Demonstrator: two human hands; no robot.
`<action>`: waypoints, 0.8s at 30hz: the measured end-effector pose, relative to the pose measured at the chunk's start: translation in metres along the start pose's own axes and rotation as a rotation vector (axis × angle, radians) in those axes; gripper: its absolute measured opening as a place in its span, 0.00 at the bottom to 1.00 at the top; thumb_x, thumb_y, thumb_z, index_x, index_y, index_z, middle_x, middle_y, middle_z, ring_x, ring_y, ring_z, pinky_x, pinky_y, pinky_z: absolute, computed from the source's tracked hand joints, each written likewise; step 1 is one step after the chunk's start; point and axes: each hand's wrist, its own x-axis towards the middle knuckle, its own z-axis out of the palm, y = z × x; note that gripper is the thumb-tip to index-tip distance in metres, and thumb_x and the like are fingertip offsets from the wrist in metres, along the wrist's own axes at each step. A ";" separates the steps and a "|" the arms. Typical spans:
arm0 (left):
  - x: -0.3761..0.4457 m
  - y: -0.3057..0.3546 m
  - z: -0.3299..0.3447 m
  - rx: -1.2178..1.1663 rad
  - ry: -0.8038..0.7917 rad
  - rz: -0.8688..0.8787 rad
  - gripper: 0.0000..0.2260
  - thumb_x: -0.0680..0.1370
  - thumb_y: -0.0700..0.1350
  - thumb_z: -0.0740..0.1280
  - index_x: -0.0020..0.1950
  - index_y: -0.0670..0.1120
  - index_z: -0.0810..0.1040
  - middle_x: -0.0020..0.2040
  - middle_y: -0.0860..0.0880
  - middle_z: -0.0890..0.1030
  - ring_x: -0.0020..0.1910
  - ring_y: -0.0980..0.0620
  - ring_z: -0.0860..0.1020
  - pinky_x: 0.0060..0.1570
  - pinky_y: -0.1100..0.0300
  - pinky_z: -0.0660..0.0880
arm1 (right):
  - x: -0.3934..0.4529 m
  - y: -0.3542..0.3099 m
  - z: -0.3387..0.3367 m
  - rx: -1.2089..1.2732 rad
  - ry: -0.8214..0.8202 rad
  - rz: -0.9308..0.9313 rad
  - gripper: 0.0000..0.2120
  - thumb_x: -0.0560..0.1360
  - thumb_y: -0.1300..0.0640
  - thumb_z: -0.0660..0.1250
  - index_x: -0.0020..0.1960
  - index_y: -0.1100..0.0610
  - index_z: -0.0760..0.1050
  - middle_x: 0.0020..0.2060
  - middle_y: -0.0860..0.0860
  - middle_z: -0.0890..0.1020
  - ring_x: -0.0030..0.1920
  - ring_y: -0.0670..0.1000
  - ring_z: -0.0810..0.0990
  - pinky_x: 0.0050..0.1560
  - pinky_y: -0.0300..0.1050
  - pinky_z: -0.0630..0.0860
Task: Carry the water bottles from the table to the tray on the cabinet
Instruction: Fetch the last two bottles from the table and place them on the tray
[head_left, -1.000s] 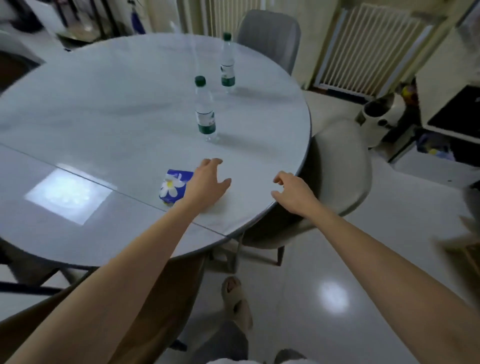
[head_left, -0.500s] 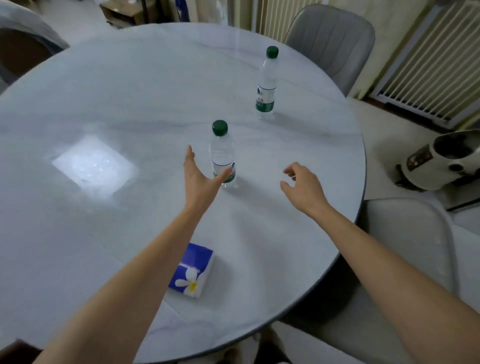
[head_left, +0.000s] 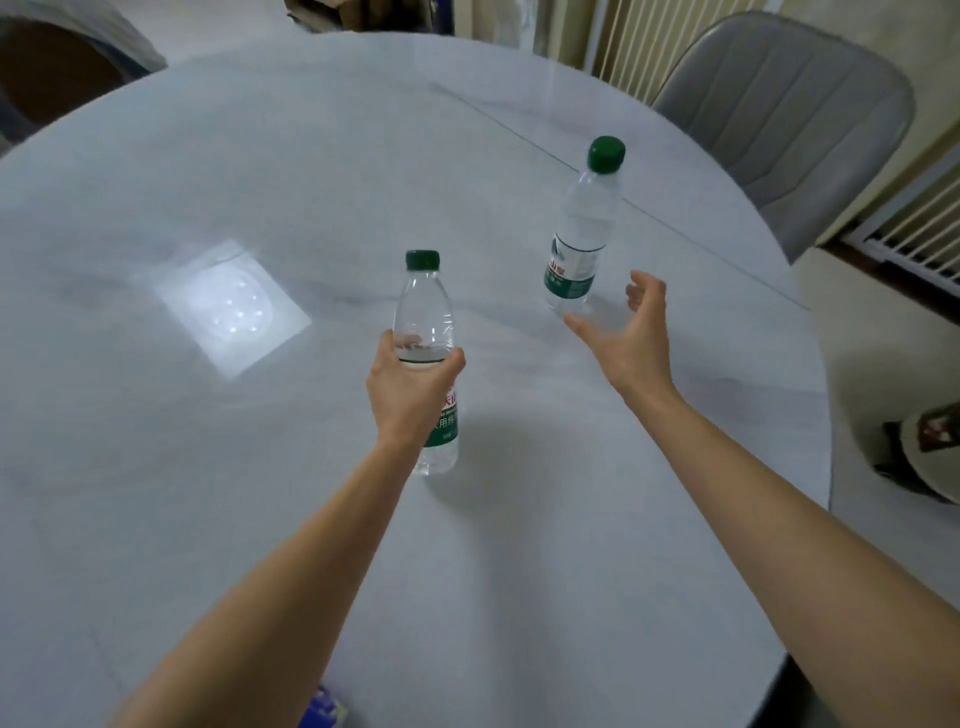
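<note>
Head view shows our big round worktop (head_left: 260, 156), with a grey chair (head_left: 789, 114) behind it. We see no tray or cabinet, so both bottles have yet to go there. Our left hand (head_left: 410, 392) is wrapped round the middle of the near bottle (head_left: 425, 317), so we can lift it straight up. Our right hand (head_left: 631, 338) is spread wide and holds nothing; it sits just beside the far bottle (head_left: 576, 244), ready to close on it. We think two hands means one trip.
</note>
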 end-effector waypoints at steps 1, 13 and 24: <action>0.003 -0.001 0.002 0.009 0.011 -0.006 0.15 0.61 0.50 0.74 0.44 0.51 0.74 0.39 0.53 0.81 0.40 0.51 0.82 0.48 0.49 0.80 | 0.015 -0.002 0.006 0.037 0.003 -0.009 0.42 0.66 0.52 0.78 0.72 0.57 0.58 0.69 0.55 0.66 0.70 0.50 0.65 0.64 0.39 0.63; -0.008 0.000 0.010 0.120 -0.030 0.088 0.16 0.61 0.52 0.73 0.44 0.52 0.72 0.38 0.55 0.80 0.41 0.47 0.81 0.45 0.49 0.79 | 0.073 -0.008 0.038 0.214 -0.049 0.042 0.28 0.58 0.54 0.77 0.55 0.54 0.73 0.48 0.50 0.83 0.48 0.49 0.83 0.50 0.49 0.81; -0.048 -0.024 -0.028 -0.051 -0.162 -0.148 0.18 0.67 0.51 0.75 0.52 0.49 0.76 0.45 0.47 0.83 0.43 0.48 0.83 0.45 0.50 0.81 | -0.060 0.012 0.003 0.582 -0.320 0.366 0.10 0.71 0.61 0.72 0.50 0.58 0.75 0.37 0.52 0.82 0.36 0.51 0.82 0.41 0.48 0.81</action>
